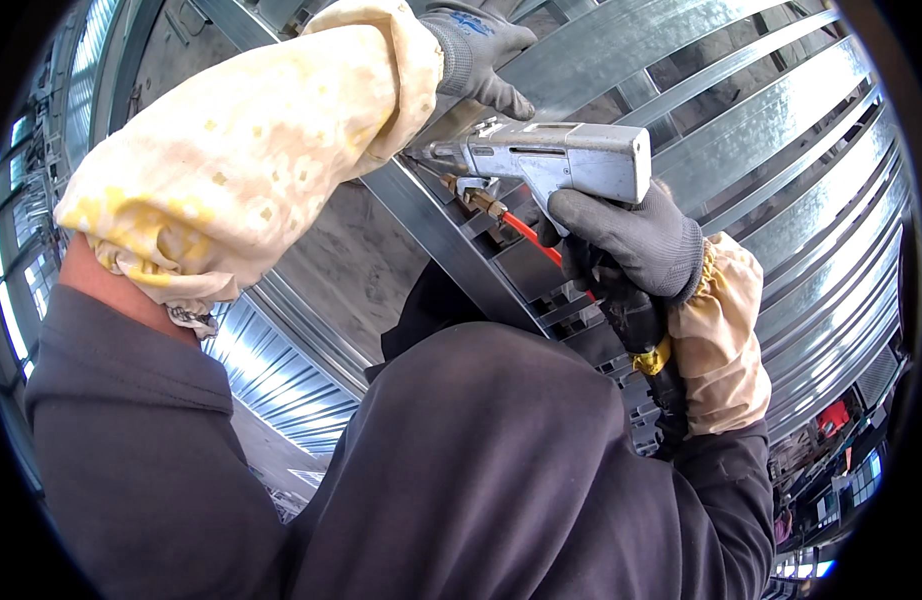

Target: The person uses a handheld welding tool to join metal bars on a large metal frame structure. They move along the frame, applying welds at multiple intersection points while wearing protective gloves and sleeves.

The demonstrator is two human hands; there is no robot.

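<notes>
My right hand [636, 235], in a grey glove, is wrapped round the grip of a silver pistol-shaped welding gun [586, 155]. The narrow nozzle of the gun points left, toward the galvanised steel frame [446, 240]; whether its tip touches the metal I cannot tell. An orange hose [531, 235] runs to a brass fitting under the barrel, and a thick black cable [626, 320] trails down along my right forearm. Above the barrel is my left hand [481, 60], also gloved, at a wide steel strip [581, 70]. Its thumb and a finger are stretched apart, with nothing visible between them.
Long parallel galvanised steel strips [781, 100] with gaps between them fill the right side. Shiny corrugated metal [276, 375] lies at the lower left, next to grey floor [351, 265]. My dark-clothed knee [481, 430] is close below the gun. A small red item [833, 418] shows at far right.
</notes>
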